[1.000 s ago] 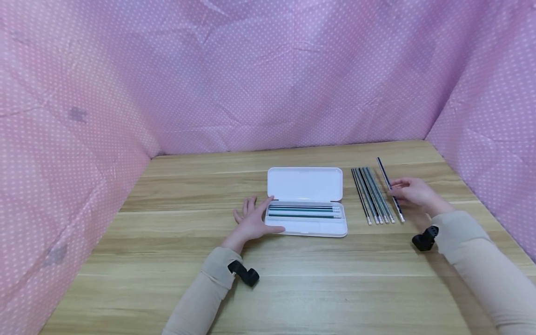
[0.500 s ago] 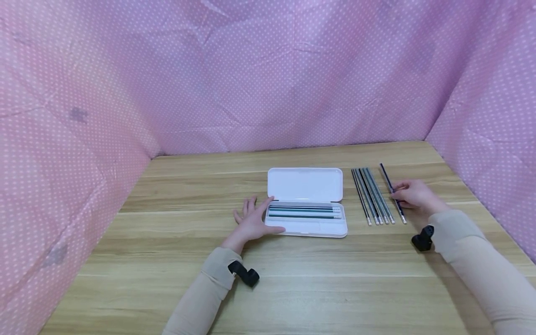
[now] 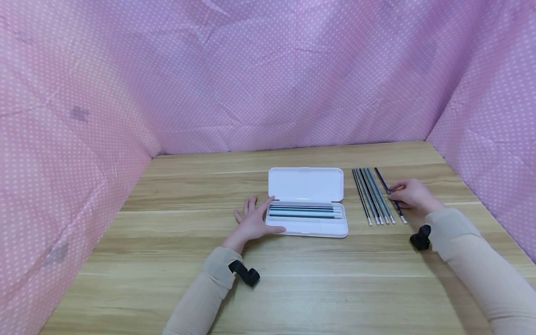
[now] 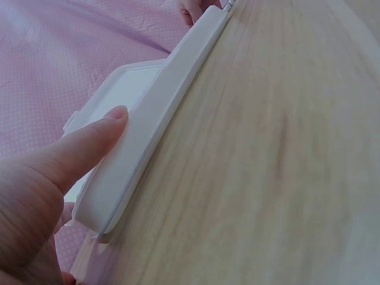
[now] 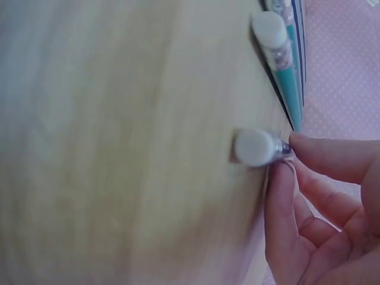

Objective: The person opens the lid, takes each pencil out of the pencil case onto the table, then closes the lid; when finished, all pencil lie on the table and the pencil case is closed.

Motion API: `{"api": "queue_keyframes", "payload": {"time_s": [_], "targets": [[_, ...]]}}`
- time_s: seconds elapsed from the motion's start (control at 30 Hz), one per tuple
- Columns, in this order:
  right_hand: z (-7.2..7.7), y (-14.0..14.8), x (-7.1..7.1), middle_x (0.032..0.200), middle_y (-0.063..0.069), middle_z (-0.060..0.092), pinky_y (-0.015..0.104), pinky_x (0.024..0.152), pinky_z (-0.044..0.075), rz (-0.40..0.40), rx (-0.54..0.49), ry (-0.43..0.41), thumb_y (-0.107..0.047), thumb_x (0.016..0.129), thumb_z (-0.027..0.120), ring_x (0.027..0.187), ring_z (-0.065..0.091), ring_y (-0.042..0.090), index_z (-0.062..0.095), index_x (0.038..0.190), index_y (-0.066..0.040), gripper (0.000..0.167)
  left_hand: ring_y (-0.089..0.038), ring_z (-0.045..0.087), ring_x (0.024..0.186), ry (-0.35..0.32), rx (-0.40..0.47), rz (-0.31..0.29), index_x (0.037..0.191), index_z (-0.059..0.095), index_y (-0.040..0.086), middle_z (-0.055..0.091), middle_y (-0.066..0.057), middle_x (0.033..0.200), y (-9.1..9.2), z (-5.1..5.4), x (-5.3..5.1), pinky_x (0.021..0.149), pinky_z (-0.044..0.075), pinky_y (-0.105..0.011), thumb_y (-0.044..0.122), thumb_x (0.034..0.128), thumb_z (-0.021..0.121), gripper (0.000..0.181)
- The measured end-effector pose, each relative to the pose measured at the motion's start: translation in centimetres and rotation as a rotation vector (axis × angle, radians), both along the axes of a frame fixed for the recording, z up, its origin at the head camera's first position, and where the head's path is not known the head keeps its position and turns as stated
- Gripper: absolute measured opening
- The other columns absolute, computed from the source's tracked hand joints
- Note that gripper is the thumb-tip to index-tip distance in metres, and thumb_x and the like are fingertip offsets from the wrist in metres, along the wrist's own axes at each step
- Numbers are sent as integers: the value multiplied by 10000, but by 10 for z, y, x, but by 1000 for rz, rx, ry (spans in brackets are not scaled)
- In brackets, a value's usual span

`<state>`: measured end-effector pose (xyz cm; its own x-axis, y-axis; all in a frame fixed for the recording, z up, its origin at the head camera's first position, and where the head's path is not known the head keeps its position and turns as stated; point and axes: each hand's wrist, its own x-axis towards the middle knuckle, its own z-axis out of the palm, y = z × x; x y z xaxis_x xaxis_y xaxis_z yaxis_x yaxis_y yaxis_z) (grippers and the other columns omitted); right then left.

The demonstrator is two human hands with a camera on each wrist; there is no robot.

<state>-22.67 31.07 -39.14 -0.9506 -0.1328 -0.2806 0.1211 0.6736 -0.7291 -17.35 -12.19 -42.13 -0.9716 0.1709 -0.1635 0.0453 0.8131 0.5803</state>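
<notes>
In the head view a white pencil case (image 3: 305,228) lies with its lid folded back, and a few dark and green pencils (image 3: 305,216) lie inside. My left hand (image 3: 253,225) grips the case's left end, thumb against the front wall and index finger at the hinge side. To the right, my right hand (image 3: 412,193) pinches a dark pencil (image 3: 381,177) between thumb and fingers, its white eraser end toward me. Just left of it lies a row of several pencils (image 3: 371,195), erasers also toward me. In the right wrist view the held pencil's eraser (image 5: 254,148) shows close up.
The wooden table (image 3: 293,279) reaches back to a pink dotted cloth (image 3: 289,93) hanging behind and at both sides. A black wrist camera (image 3: 420,238) sits on the right sleeve, and another wrist camera (image 3: 244,273) on the left.
The pencil in my right hand first shifts slightly toward me, then its far end swings left toward the row. My right hand moves a little left. The left hand and case stay put.
</notes>
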Motion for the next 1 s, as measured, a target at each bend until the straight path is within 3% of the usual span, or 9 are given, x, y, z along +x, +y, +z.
{"api": "queue_keyframes", "payload": {"time_s": [0.77, 1.0], "targets": [[2, -4, -4, 1199, 348, 527, 235, 694, 556, 37, -31, -40, -108, 916, 586, 772, 603, 27, 423, 1254, 191, 479, -401, -116, 1436, -2, -5, -8, 1474, 286, 378, 30, -191, 1573, 0, 0, -2, 1010, -161, -704, 546, 680, 784, 952], [1, -7, -4, 1158, 316, 561, 234, 676, 556, 33, -38, -40, -96, 906, 584, 748, 602, 32, 434, 1247, 188, 468, -400, -105, 1437, 4, -6, -1, 1472, 294, 374, 41, -189, 1571, 0, -1, -1, 1009, -159, -704, 542, 677, 788, 951]]}}
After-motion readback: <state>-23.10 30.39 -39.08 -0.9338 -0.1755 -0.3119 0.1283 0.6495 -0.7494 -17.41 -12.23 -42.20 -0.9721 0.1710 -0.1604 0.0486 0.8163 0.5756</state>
